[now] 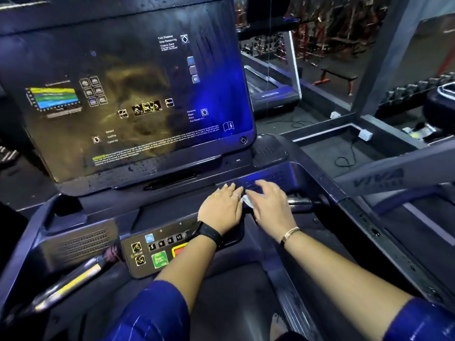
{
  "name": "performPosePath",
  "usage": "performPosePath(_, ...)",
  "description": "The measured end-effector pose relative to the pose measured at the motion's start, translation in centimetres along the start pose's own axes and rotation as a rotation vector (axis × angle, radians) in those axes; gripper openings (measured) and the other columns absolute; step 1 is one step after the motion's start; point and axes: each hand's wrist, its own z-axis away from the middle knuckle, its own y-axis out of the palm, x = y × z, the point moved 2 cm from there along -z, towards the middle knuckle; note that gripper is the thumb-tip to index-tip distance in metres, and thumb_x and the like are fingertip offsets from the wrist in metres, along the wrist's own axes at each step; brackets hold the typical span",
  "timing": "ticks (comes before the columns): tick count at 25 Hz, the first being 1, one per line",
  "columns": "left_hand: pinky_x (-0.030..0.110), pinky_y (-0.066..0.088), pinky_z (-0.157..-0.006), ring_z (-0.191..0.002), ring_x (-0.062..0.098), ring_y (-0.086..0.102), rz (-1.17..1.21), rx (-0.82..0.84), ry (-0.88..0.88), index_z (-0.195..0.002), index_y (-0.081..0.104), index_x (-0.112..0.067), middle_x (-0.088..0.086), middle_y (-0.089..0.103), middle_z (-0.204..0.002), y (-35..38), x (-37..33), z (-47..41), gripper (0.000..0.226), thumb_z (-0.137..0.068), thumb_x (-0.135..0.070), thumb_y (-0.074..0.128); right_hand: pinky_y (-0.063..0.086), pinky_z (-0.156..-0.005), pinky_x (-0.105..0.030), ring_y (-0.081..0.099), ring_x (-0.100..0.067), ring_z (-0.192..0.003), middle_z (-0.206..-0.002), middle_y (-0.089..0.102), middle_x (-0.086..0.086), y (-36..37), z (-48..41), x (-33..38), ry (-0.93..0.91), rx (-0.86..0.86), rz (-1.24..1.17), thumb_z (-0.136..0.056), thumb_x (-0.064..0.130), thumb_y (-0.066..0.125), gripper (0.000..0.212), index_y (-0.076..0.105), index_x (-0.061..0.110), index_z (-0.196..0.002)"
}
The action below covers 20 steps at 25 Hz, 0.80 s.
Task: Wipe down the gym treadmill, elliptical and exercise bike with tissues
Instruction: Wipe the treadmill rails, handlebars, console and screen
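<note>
Both hands lay side by side on the console ledge of the treadmill, just below its screen. The left hand rested flat, fingers straight, holding nothing. The right hand pressed spread, nearly straight fingers onto a crumpled white tissue, which peeked out between the two hands.

The display panel is glossy and streaked with droplets, the console housing is matt dark plastic with a perforated grille, the tissue is crumpled white paper, and the grip bar is shiny metal.
</note>
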Motion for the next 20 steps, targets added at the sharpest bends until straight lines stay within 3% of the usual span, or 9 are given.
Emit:
performPosePath(3, 0.034, 0.025, -0.115, -0.141, 0.028, 0.037, 0.006, -0.035, -0.018, -0.15, 0.036, -0.013, 0.013, 0.039, -0.153, -0.2, -0.1, 0.1, 0.052, -0.103, -0.033, 0.023, 0.051, -0.09, -0.042, 0.066, -0.03, -0.094, -0.1, 0.069, -0.009, 1.2, 0.0, 2.0, -0.087, 0.111, -0.082, -0.081, 0.017, 0.041, 0.039, 0.068, 0.007, -0.107)
performPosePath(5, 0.033, 0.023, -0.115, -0.142, 0.027, 0.035, -0.005, -0.041, -0.02, -0.15, 0.035, -0.013, 0.012, 0.037, -0.154, 0.0, -0.2, 0.2, 0.049, -0.105, -0.03, 0.028, 0.046, -0.101, -0.042, 0.061, -0.028, -0.111, -0.117, 0.067, -0.01, 1.9, 1.8, 1.6, -0.097, 0.119, -0.058, -0.082, 0.013, 0.039, 0.046, 0.064, 0.003, -0.119)
performPosePath(8, 0.033, 0.024, -0.115, -0.142, 0.026, 0.036, 0.0, -0.045, -0.029, -0.149, 0.037, -0.014, 0.011, 0.038, -0.154, 0.4, -0.1, 0.3, 0.048, -0.105, -0.03, 0.03, 0.025, -0.114, -0.04, 0.047, -0.026, -0.13, -0.139, 0.054, -0.012, 1.6, 4.4, -1.9, -0.167, 0.044, 0.03, -0.09, 0.012, 0.037, 0.048, 0.052, 0.003, -0.134)
performPosePath(12, 0.035, 0.027, -0.114, -0.141, 0.026, 0.038, 0.013, -0.051, -0.047, -0.147, 0.04, -0.015, 0.011, 0.04, -0.153, 0.5, -0.1, 0.3, 0.047, -0.104, -0.03, 0.031, 0.022, -0.11, -0.044, 0.057, -0.033, -0.12, -0.12, 0.065, -0.015, 1.0, 2.5, -1.9, 0.122, 0.027, 0.077, -0.09, 0.021, 0.034, 0.045, 0.064, 0.002, -0.118)
performPosePath(15, 0.033, 0.024, -0.115, -0.143, 0.024, 0.034, -0.005, -0.048, -0.039, -0.15, 0.035, -0.016, 0.009, 0.035, -0.156, 0.3, 0.0, 0.1, 0.048, -0.105, -0.031, 0.028, 0.026, -0.104, -0.042, 0.063, -0.031, -0.108, -0.11, 0.068, -0.013, 2.1, 0.5, 2.0, 0.008, 0.054, 0.052, -0.087, 0.021, 0.034, 0.044, 0.067, 0.003, -0.111)
performPosePath(20, 0.033, 0.024, -0.115, -0.144, 0.024, 0.033, -0.02, -0.031, -0.05, -0.15, 0.035, -0.016, 0.009, 0.035, -0.156, 0.6, 0.1, 0.3, 0.049, -0.105, -0.032, 0.027, 0.027, -0.11, -0.042, 0.048, -0.028, -0.13, -0.138, 0.054, -0.014, 2.3, 3.6, -1.4, -0.128, 0.087, 0.071, -0.082, 0.017, 0.041, 0.055, 0.048, 0.005, -0.135)
